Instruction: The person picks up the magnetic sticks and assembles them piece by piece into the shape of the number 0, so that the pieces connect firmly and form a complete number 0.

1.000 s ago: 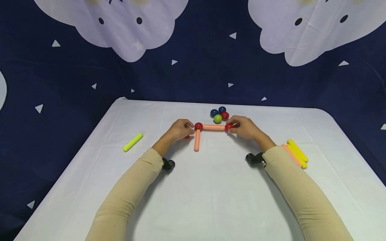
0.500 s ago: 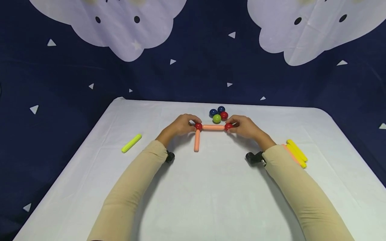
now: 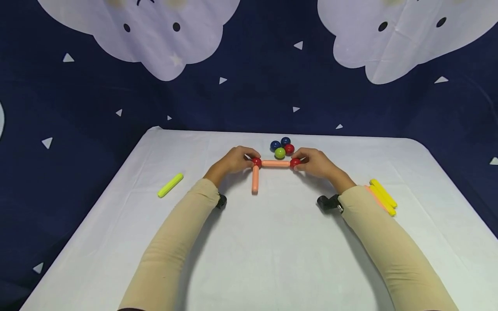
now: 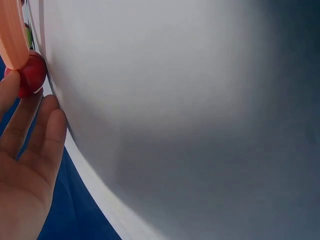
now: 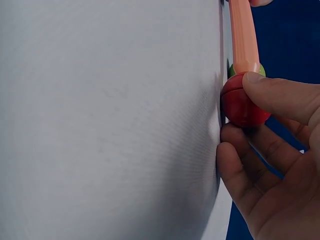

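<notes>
Pinching both red balls: your left hand [image 3: 232, 162] is gripping the left ball [image 3: 256, 162], your right hand [image 3: 316, 163] the right ball [image 3: 295, 162], orange rod [image 3: 275, 163] spanning between them.

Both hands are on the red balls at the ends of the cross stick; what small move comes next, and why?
Probably free the right hand to fetch an orange stick from the pile beside that forearm. The right red ball has no downward stick, while the left red ball already has one.
</notes>
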{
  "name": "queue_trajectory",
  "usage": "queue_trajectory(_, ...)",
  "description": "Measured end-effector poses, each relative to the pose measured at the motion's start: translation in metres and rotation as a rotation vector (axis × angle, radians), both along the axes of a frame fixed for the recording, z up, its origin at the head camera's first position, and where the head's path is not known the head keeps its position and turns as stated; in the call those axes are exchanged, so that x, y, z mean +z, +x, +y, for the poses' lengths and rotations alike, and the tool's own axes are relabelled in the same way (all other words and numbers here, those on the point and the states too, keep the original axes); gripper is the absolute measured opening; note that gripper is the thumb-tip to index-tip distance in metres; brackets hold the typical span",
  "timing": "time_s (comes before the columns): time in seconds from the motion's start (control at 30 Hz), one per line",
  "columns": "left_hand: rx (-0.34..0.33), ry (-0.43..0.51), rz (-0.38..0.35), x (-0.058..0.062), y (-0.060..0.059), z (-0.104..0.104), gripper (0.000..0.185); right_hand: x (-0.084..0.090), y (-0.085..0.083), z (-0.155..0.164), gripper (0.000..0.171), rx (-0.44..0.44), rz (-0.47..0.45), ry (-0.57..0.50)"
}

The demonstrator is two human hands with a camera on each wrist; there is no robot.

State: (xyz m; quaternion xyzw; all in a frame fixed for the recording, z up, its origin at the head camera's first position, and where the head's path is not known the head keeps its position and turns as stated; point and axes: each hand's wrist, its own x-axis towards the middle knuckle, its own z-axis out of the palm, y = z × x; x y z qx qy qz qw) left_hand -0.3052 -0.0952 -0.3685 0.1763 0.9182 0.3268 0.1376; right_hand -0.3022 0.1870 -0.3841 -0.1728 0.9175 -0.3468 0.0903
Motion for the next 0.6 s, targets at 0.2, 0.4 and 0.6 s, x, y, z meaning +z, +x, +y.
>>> queue_trajectory(0.2,0.002,0.015,-0.015,-0.0033,-0.0040,-0.0022,0.035,-0.0005,-0.0016,0.0001,0.030,0.002,0.011,0.013)
queue_trajectory(0.4,-0.024,0.024,-0.003,-0.0039,-0.0061,-0.0037,0.036,-0.0004,-0.0042,0.0007,0.030,0.000,0.013,0.018)
queue_trajectory(0.6,-0.039,0.013,0.001,-0.0028,-0.0059,-0.0040,0.035,-0.0006,-0.0063,0.0005,0.032,0.005,0.014,0.018)
